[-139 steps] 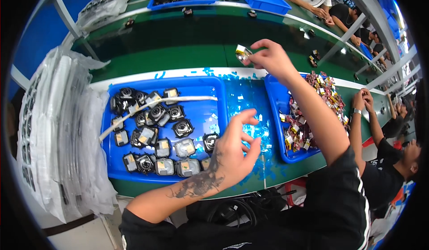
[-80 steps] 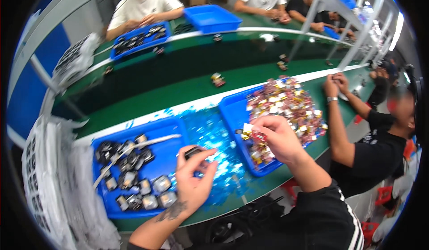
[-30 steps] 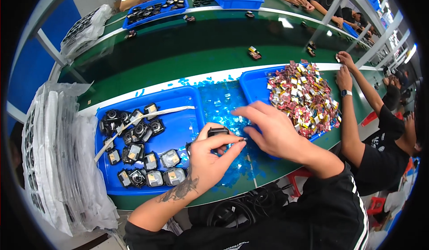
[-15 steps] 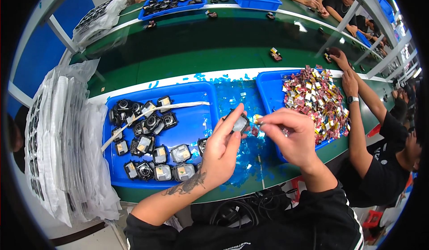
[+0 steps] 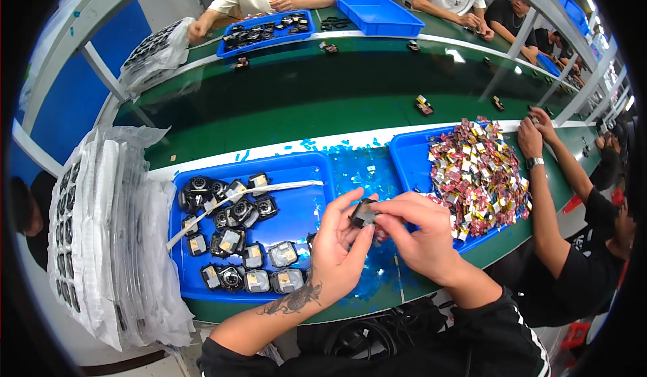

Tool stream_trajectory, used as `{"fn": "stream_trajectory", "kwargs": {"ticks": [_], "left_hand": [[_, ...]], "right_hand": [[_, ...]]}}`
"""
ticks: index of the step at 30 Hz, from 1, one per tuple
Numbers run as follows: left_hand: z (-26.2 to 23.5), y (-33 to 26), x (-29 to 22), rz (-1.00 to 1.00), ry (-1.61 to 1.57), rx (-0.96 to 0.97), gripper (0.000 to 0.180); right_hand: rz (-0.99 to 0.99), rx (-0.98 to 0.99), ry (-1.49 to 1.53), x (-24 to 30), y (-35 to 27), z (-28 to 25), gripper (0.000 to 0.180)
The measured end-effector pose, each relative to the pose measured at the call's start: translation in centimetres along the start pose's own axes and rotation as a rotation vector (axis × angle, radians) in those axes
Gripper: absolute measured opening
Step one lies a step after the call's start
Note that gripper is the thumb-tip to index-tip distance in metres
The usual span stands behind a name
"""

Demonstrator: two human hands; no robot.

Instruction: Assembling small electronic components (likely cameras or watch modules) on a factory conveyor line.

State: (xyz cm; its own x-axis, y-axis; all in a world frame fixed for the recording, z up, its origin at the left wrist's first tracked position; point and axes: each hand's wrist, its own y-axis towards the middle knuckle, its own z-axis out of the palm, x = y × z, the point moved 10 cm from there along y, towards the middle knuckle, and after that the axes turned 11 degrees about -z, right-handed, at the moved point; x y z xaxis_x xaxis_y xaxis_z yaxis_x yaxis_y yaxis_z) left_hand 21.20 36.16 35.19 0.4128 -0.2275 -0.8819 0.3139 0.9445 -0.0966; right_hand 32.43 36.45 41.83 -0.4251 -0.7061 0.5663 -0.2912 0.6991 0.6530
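Observation:
My left hand (image 5: 340,245) holds a small black watch case (image 5: 364,212) in its fingers, above the gap between two blue trays. My right hand (image 5: 424,239) is closed in a pinch at the case's right edge, thumb and forefinger touching it. What lies between those fingertips is hidden; a bit of pinkish red shows just below them. Left of my hands, the blue tray (image 5: 322,205) holds several black watch cases (image 5: 257,280), some with round lens-like backs up, others with grey film up. A white strip (image 5: 236,198) lies across them.
The right blue tray (image 5: 404,149) is heaped with small red, white and yellow circuit parts (image 5: 478,175). Stacked plastic-wrapped trays (image 5: 111,242) stand at far left. Blue film scraps litter the bench. Beyond runs a green conveyor (image 5: 303,97) with scattered parts; co-workers sit across and at right.
My right hand has moved left, bringing its fingertips onto the watch case. The view has shifted, so the trays appear lower. Across the belt, a co-worker's arm now reaches toward the wrapped stack.

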Motion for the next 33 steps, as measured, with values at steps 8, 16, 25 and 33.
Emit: {"fn": "stream_trajectory", "kwargs": {"ticks": [8,16,25,33], "left_hand": [[0.6,0.5,-0.6,0.03,0.006,0.127,0.053],[1.8,0.1,-0.2,0.0,0.089,0.249,0.053],[2.0,-0.3,0.2,0.02,0.148,0.251,0.053],[2.4,-0.7,-0.8,0.088,0.257,0.276,0.049]], "right_hand": [[0.07,0.113,0.0,1.0,1.0,-0.6,0.025],[0.112,0.205,-0.019,1.0,1.3,-0.7,0.009],[0.169,0.212,0.019,0.6,1.6,-0.9,0.008],[0.333,0.241,0.097,-0.9,1.3,-1.0,0.035]]}}
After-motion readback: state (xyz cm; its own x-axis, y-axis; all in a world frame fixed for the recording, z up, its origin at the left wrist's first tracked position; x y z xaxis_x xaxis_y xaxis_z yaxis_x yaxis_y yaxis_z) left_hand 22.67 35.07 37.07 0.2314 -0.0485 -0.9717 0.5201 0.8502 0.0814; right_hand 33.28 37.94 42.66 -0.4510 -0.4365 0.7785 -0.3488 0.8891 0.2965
